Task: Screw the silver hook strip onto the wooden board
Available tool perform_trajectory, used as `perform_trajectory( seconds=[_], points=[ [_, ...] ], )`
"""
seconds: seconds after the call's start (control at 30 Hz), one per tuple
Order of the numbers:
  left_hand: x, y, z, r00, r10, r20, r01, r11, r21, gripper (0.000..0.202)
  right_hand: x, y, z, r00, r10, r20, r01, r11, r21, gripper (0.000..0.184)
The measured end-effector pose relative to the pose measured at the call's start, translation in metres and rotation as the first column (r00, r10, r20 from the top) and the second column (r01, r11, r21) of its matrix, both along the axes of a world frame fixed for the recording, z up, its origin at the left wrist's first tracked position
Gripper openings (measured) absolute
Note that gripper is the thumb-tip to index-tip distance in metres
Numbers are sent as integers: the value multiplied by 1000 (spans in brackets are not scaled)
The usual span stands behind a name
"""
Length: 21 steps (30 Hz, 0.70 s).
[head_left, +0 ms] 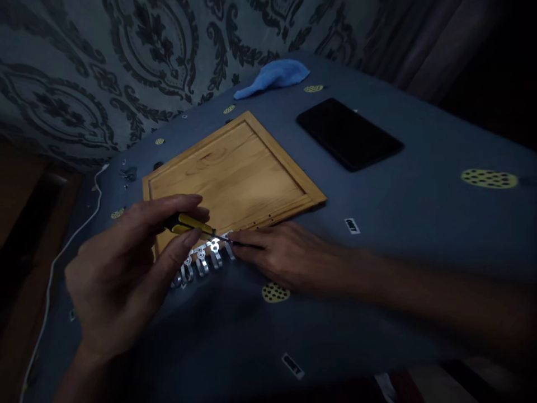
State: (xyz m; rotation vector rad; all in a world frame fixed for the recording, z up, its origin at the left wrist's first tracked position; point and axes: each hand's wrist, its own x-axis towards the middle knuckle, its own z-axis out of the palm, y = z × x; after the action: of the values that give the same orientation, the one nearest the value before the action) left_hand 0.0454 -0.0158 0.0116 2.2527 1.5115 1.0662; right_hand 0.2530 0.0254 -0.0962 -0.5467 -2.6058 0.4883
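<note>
My left hand [121,274] grips a small screwdriver [191,224] by its yellow and black handle, between thumb and fingers. Its thin shaft points right, across a shiny metal hook rail [215,246] with several curved hooks. This rail lies along the near edge of a framed wooden board [226,173]. My right hand [289,254] is at the rail's right end by the screwdriver tip, its fingers closed together. What they pinch is hidden. Small dark holes show in the board's edge just above that hand.
A black tablet-like slab [350,134] lies right of the board. Behind is a crumpled blue cloth [272,78]. Small metal pieces [128,173] lie at the left, near a white cable [52,268] along the table's edge. A patterned cloth [419,240] covers the table.
</note>
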Motion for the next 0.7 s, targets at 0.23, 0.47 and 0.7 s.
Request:
perform_trajectory(
  seconds=[0.23, 0.47, 0.7],
  points=[
    [20, 4, -9, 902, -21, 432, 110, 977, -181, 16, 0, 0, 4, 999, -6, 47, 7, 1000, -20, 36],
    [44, 17, -13, 783, 42, 621, 127, 966, -226, 30, 0, 1, 0, 999, -4, 49, 5, 1000, -19, 36],
    [54, 28, -18, 730, 5, 683, 147, 976, -164, 25, -1, 0, -5, 998, -20, 62, 20, 1000, 4, 43]
  ],
)
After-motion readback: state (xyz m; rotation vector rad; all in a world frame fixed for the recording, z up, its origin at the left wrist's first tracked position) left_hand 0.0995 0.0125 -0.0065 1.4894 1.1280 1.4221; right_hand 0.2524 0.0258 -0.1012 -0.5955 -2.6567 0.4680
